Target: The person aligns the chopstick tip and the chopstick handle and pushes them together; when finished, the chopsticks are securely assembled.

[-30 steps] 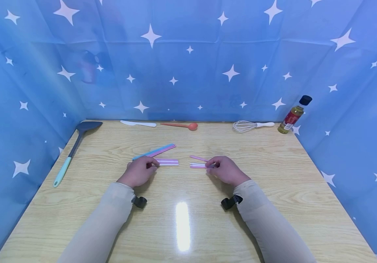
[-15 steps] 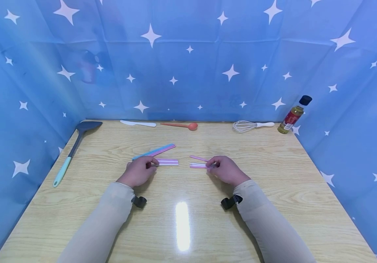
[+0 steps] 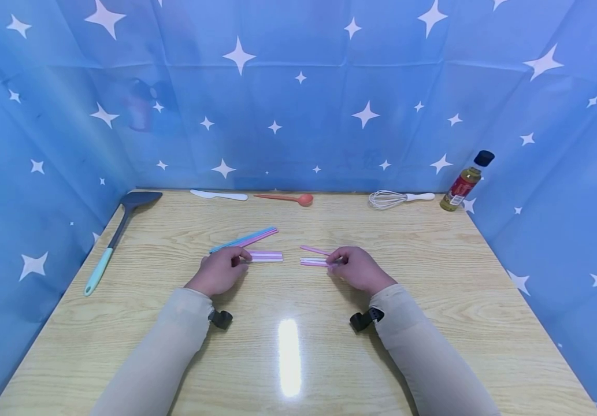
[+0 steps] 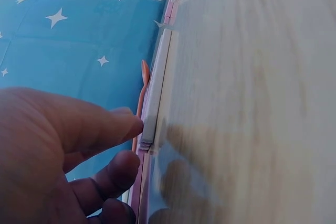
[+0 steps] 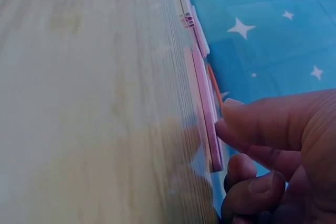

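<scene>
Wooden table (image 3: 433, 300), blue star-print cloth (image 3: 298, 86) hung on three sides. Spatula (image 3: 116, 234) lies along the left edge. At the right rear corner stands an oil bottle (image 3: 466, 182); whisk (image 3: 399, 199) just beside it on the rear edge. Red spoon (image 3: 285, 199) and white knife (image 3: 219, 196) lie further left along the rear edge.

Table centre: long blue and pink sticks (image 3: 244, 238) lie slanted. Left hand (image 3: 220, 270), fingers curled, pinches the near end of a pink-and-white stick bundle (image 3: 265, 256) flat on the table. Right hand (image 3: 359, 268), fingers curled, pinches a second pink stick bundle (image 3: 315, 261), also flat. The two bundles lie end to end, near but apart.
</scene>
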`<state>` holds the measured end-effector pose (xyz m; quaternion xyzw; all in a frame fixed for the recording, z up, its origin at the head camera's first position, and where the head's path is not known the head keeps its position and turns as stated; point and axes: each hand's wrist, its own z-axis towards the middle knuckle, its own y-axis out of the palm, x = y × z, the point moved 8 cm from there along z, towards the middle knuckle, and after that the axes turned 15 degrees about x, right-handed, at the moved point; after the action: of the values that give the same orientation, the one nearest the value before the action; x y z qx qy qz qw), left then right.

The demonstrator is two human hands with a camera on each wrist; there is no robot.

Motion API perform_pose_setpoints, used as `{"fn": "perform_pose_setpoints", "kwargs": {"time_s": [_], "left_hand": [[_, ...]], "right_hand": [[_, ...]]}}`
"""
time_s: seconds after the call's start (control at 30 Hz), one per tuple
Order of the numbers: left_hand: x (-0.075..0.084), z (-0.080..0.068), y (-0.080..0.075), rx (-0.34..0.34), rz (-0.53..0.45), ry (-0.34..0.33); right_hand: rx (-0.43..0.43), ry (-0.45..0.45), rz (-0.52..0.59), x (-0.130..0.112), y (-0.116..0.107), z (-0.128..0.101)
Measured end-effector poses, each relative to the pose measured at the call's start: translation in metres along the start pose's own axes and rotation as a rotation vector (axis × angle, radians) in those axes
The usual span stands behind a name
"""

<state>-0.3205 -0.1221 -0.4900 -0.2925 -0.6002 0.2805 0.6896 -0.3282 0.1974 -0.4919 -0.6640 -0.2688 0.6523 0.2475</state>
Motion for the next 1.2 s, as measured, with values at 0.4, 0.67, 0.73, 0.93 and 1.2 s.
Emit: {"fn": "perform_pose_setpoints", "kwargs": {"time_s": [0.4,0.67,0.73,0.93,1.2], "left_hand": [[0.001,0.0,0.002,-0.021,0.026,0.004],[0.0,0.001,0.004,-0.035,0.069,0.016],[0.001,0.001,0.004,-0.031,0.068,0.02],[0.008,-0.001,0.003,-0.021,0.011,0.038],[0.017,-0.004,0.002,-0.024,-0.105,0.032]], "right_hand": [[-0.004,-0.011,-0.003,0.0,0.002,0.0],[0.018,0.01,-0.067,-0.003,0.001,0.0],[0.02,0.008,-0.098,-0.004,0.001,0.0],[0.025,-0.001,-0.159,-0.005,0.001,0.001],[0.02,-0.01,-0.149,-0.005,0.001,0.0]]}}
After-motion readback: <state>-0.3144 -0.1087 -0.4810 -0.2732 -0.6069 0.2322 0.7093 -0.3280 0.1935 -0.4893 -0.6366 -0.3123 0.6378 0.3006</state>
